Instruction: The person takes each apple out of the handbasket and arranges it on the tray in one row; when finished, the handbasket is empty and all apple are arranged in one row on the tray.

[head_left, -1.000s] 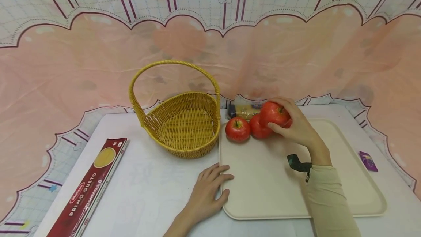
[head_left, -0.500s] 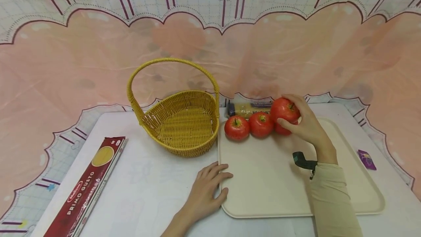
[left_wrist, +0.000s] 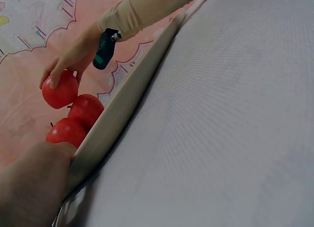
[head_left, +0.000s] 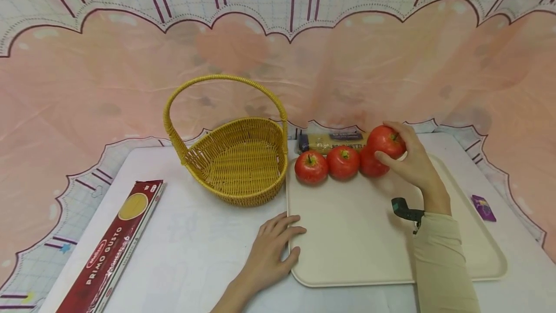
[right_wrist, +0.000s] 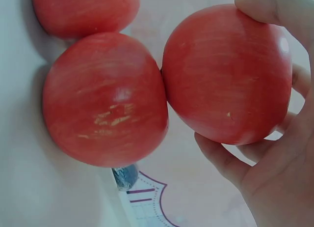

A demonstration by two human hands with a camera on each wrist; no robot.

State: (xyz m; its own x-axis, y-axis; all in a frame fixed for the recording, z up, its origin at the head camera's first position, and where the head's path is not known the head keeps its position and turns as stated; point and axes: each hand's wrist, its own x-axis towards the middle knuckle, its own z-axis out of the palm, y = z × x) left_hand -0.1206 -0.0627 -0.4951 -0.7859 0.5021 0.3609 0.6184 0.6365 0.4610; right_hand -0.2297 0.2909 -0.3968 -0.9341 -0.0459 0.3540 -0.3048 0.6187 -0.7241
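My right hand (head_left: 412, 158) grips a red apple (head_left: 385, 142) between thumb and fingers, raised above the back of the cream tray (head_left: 347, 235). In the right wrist view this held apple (right_wrist: 225, 74) looks to touch or nearly touch another apple (right_wrist: 105, 99) beside it. Three apples form a row along the tray's back left: a left one (head_left: 311, 167), a middle one (head_left: 343, 162) and a right one (head_left: 372, 162), partly hidden behind the held apple. My left hand (head_left: 271, 250) rests at the tray's left rim, fingers loosely bent over the edge.
A yellow wicker basket (head_left: 243, 199) with a tall handle stands left of the tray. Behind the apples lies a spaghetti packet (head_left: 323, 143). A long red pasta pack (head_left: 115, 245) lies far left, and a small purple packet (head_left: 483, 208) right of the tray.
My right hand has moved right with the held apple, from over the middle apple to beside the right one, uncovering more of the row and the spaghetti packet. The left hand stays put.
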